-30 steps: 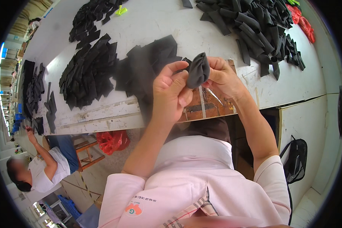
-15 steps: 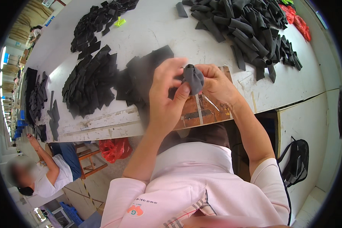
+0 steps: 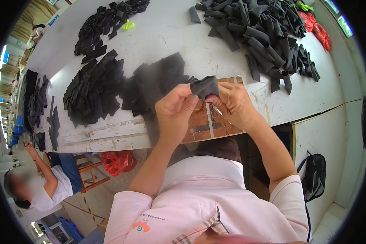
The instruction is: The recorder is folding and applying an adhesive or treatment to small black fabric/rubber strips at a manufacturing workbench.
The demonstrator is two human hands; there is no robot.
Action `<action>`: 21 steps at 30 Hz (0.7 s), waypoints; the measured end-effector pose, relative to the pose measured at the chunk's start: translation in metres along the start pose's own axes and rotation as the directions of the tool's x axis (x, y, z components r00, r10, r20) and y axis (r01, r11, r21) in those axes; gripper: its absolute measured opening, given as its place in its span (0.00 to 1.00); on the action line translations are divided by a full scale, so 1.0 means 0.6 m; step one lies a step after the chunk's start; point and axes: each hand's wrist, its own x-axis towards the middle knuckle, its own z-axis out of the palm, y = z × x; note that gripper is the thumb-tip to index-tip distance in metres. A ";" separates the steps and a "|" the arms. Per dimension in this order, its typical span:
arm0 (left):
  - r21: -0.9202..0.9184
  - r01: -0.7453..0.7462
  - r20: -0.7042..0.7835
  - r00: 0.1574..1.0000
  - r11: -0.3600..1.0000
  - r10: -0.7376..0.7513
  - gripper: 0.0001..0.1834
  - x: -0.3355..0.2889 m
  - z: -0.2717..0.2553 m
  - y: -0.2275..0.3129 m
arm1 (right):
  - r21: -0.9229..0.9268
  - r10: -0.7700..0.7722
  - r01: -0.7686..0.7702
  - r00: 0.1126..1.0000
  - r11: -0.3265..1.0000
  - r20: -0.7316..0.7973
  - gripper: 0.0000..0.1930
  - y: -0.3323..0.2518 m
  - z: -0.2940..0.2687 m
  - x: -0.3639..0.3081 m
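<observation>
A small dark grey fabric piece (image 3: 204,86) is stretched between my two hands above the near table edge. My left hand (image 3: 175,107) pinches its left side between thumb and fingers. On the other side my right hand (image 3: 238,106) grips the fabric, its fingers curled. A thin silvery metal tool (image 3: 218,110) pokes out beneath the right fingers; its kind is unclear and most of it is hidden. Under the hands lies a worn brown board (image 3: 199,129). Dark cloth pieces (image 3: 162,73) lie just beyond my left hand.
A large heap of grey fabric pieces (image 3: 264,40) covers the far right of the white table (image 3: 171,36). Black fabric piles (image 3: 94,91) lie at left. Red plastic bags (image 3: 319,34) sit far right, another red bag (image 3: 118,162) below the table. A seated person (image 3: 53,185) is at left.
The fabric, earlier bunched and rounded, is now spread wider and flatter between the hands. My left fingers, raised and loose before, have closed on its left edge.
</observation>
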 end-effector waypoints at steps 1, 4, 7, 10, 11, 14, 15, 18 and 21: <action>-0.128 0.085 0.039 0.996 0.988 -0.081 0.07 0.004 0.009 0.002 | 0.002 0.024 -0.024 0.999 1.000 -0.030 0.12 -0.002 0.004 -0.003; -0.180 0.103 0.093 0.992 0.978 -0.087 0.09 0.023 0.018 0.014 | 0.002 0.022 -0.022 0.999 1.000 -0.044 0.09 -0.011 -0.008 0.006; -0.137 0.115 0.220 0.972 0.984 -0.083 0.08 0.051 0.013 0.032 | 0.094 -0.025 0.034 0.995 0.995 -0.100 0.07 -0.016 -0.010 0.007; 0.096 0.165 0.354 0.916 0.982 -0.189 0.06 0.062 0.010 0.028 | 0.231 0.024 0.005 0.992 0.973 -0.122 0.06 -0.002 0.016 -0.011; 0.096 0.161 0.354 0.917 0.982 -0.185 0.06 0.066 0.011 0.027 | 0.275 0.078 -0.058 0.995 0.960 -0.063 0.05 0.005 0.024 -0.014; 0.224 0.096 0.310 0.936 0.970 -0.164 0.04 0.074 0.012 0.049 | 0.319 0.047 -0.012 0.994 0.948 -0.101 0.04 -0.013 -0.003 0.002; 0.193 0.091 0.341 0.927 0.977 -0.154 0.04 0.073 0.020 0.061 | 0.319 -0.008 0.066 0.984 0.946 -0.180 0.04 -0.017 -0.010 0.001; 0.239 0.149 0.409 0.881 0.960 -0.239 0.03 0.077 0.014 0.038 | 0.408 0.074 -0.026 0.992 0.913 -0.102 0.05 0.000 0.024 -0.015; 0.322 0.073 0.434 0.874 0.944 -0.216 0.04 0.067 0.011 0.027 | 0.430 0.189 -0.184 0.981 0.884 0.032 0.05 0.003 0.022 -0.021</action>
